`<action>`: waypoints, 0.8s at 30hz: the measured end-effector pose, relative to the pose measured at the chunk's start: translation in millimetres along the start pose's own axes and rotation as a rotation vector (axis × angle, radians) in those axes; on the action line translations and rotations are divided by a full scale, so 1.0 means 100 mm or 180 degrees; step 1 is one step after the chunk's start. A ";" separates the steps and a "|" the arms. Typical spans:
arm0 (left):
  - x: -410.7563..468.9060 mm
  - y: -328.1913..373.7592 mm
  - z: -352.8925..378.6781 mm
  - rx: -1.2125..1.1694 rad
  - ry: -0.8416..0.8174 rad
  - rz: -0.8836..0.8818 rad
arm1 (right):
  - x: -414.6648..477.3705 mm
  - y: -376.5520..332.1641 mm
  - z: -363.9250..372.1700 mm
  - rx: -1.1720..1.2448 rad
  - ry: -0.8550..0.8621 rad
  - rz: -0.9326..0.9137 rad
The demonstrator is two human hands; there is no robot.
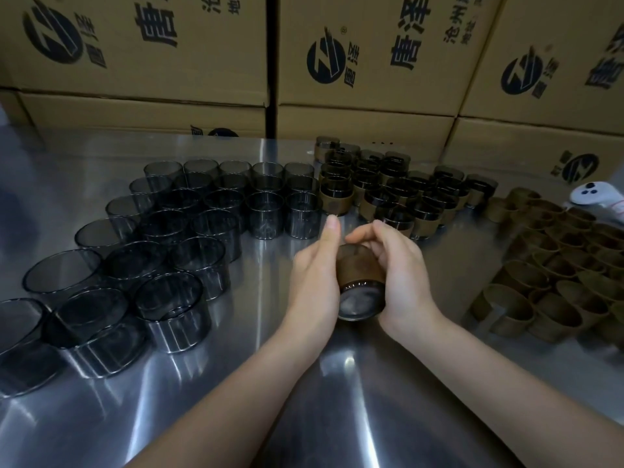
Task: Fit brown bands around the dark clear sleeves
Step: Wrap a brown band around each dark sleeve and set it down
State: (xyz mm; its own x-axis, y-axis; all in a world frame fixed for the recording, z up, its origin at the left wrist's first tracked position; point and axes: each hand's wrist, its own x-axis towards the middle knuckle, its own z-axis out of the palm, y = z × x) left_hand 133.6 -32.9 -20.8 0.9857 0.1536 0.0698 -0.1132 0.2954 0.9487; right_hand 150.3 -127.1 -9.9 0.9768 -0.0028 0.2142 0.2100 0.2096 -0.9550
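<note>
From my remote seat I see a dark clear sleeve (359, 300) held above the middle of the counter (337, 400), tipped with one open end toward the camera, a brown band (359, 270) around it. My right hand (396, 265) curls round its right side. My left hand (315, 268) presses against its left side, thumb straight; those fingers are hidden, so I cannot tell their grip. Bare sleeves (169, 231) fill the counter's left side, banded sleeves (388, 190) stand near the far edge, and loose bands (557, 265) lie by the right edge.
</note>
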 end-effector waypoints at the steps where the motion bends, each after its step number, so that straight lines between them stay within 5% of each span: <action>1: 0.00 0.01 0.00 0.0028 0.0050 0.0004 | -0.01 -0.01 0.00 0.0017 0.0000 -0.0016; 24: -0.05 0.06 -0.01 0.0217 -0.0372 0.0377 | -0.05 -0.15 -0.02 -0.0240 -0.0232 -0.0306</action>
State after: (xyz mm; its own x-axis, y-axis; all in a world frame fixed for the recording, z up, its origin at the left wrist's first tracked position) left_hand 128.2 -30.6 -15.5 0.9742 0.0717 0.2138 -0.2245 0.2165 0.9501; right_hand 142.6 -132.6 2.7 0.9469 0.0522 0.3172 0.3078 0.1378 -0.9414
